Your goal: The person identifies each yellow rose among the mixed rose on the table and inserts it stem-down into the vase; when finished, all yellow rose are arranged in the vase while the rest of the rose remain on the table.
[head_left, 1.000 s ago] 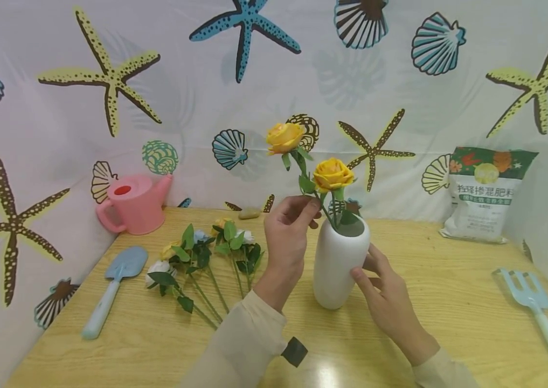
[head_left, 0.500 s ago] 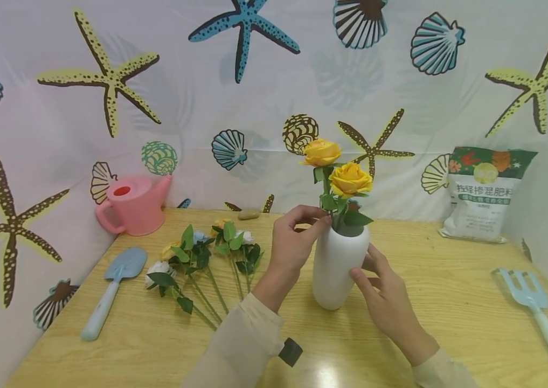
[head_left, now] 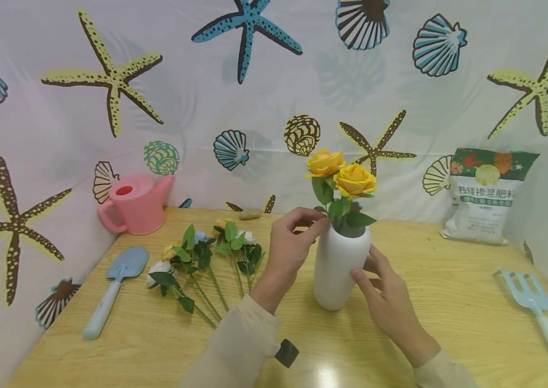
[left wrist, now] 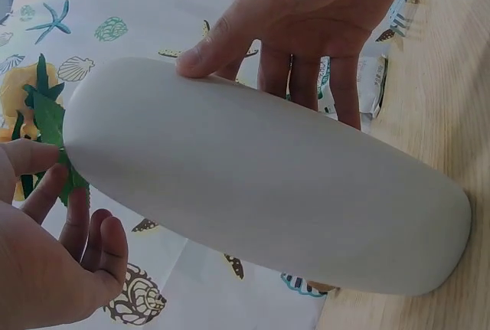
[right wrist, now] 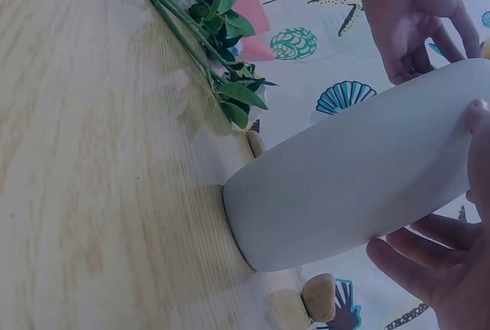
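A white vase (head_left: 340, 269) stands upright on the wooden table, holding two yellow roses. My left hand (head_left: 289, 245) is at the vase's mouth, pinching the rear-left yellow rose (head_left: 325, 163) low on its leafy stem. In the left wrist view, thumb and finger of that left hand (left wrist: 57, 246) meet at a green leaf (left wrist: 52, 123) by the rim. The front yellow rose (head_left: 354, 181) leans right beside it. My right hand (head_left: 390, 304) holds the vase's right side, thumb in front, other fingers partly hidden behind. The stem ends inside the vase are hidden.
Several cut flowers (head_left: 201, 256) lie left of the vase. Farther left are a blue trowel (head_left: 117, 285) and a pink watering can (head_left: 138, 207). A fertilizer bag (head_left: 484, 199) and a hand fork (head_left: 538, 310) are at the right. A stone (head_left: 249, 214) lies at the back edge.
The left hand has moved right and slightly down to the vase's mouth. The rear yellow rose has dropped lower into the vase, next to the front one. The right hand stays on the vase.
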The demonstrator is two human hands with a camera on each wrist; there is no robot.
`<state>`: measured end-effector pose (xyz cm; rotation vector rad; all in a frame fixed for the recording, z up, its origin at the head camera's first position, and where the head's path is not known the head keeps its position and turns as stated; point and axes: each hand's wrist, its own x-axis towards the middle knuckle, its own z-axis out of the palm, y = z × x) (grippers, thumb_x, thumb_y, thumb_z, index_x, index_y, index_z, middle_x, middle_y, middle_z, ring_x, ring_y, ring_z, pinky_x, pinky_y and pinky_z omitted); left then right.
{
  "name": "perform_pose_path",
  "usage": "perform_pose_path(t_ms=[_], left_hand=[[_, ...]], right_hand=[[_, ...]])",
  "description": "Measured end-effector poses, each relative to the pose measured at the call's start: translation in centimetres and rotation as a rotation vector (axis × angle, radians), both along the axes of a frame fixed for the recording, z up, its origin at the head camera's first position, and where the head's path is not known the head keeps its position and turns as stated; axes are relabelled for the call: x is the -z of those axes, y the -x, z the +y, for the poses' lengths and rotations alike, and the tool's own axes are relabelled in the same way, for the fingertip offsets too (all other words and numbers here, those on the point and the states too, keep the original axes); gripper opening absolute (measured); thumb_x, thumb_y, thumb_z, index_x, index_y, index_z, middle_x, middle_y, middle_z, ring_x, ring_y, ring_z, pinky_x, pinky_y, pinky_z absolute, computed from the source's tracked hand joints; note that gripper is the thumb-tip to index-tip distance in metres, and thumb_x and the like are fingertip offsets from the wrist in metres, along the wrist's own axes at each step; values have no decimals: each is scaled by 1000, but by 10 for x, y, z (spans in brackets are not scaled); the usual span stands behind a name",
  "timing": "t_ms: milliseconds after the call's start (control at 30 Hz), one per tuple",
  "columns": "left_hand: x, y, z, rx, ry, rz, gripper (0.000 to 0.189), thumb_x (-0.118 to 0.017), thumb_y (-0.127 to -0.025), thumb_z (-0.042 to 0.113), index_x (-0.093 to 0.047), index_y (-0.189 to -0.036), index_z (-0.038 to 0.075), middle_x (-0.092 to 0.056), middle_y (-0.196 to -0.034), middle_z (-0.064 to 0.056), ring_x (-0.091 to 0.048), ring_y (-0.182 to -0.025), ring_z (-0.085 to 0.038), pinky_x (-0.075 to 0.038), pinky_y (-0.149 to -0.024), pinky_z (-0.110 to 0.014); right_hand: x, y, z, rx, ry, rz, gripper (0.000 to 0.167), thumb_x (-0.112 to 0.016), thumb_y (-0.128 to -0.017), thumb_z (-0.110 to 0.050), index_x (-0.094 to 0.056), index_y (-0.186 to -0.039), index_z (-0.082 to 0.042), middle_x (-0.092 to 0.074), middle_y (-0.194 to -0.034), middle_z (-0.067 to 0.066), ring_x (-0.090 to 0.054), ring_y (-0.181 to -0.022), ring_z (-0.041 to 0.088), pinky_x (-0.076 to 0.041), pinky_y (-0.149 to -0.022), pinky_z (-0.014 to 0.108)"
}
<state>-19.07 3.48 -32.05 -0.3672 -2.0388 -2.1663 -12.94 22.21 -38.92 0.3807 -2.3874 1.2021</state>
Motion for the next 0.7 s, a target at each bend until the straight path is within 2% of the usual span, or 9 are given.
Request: perform_pose_path(t_ms=[233, 367, 433, 567, 633, 700], left_hand=[[11, 1, -25, -46, -32, -13, 12, -72, -92, 10, -74, -98, 0, -71, -93, -6, -61, -84, -11, -53, -72, -29], [25, 5, -49, -102, -41, -58, 11, -72, -93, 9, -73, -99, 0, -68, -87, 3, -61, -81, -14, -54, -70, -28], [34, 7, -63, -141, -37, -96, 11, -71, -93, 8, -72, -100, 0, -66, -83, 4, -61, -77, -14, -54, -68, -27], [51, 12, -92, -260, 72, -173, 12, -70, -94, 9, -71, -104, 2, -67, -89, -2, -64, -79, -17, -52, -67, -24], [56, 12, -105, -312, 182, -204, 16, -68, -95, 10, -69, -108, 2, -68, -97, -7, -65, -87, -22, -53, -71, -26], [61, 10, -115, -328, 291, -255, 24, -67, -95, 13, -66, -116, 2, -67, -107, -12, -64, -96, -27, -53, -76, -31]], right_hand=[[0, -1, 0, 5, -14, -7, 57, -60, -101, -10, -38, -154, -12, -65, -133, 20, -66, -116, 35, -59, -85, 30], [0, -2, 0, 8, -12, -17, 57, -60, -101, -11, -37, -154, -12, -64, -134, 21, -66, -117, 35, -59, -85, 30], [0, -2, -1, 8, -8, -17, 57, -60, -101, -10, -37, -154, -11, -63, -134, 21, -66, -117, 35, -59, -84, 30], [0, -3, -1, 3, -7, -10, 57, -59, -101, -10, -37, -154, -11, -64, -134, 21, -66, -116, 35, -58, -84, 30], [-1, -3, -1, 0, -6, -4, 57, -59, -101, -9, -37, -154, -12, -64, -134, 21, -66, -116, 35, -59, -85, 30], [-1, -3, -2, -1, -6, -6, 57, -59, -102, -9, -37, -155, -12, -64, -134, 21, -66, -116, 34, -59, -85, 31]])
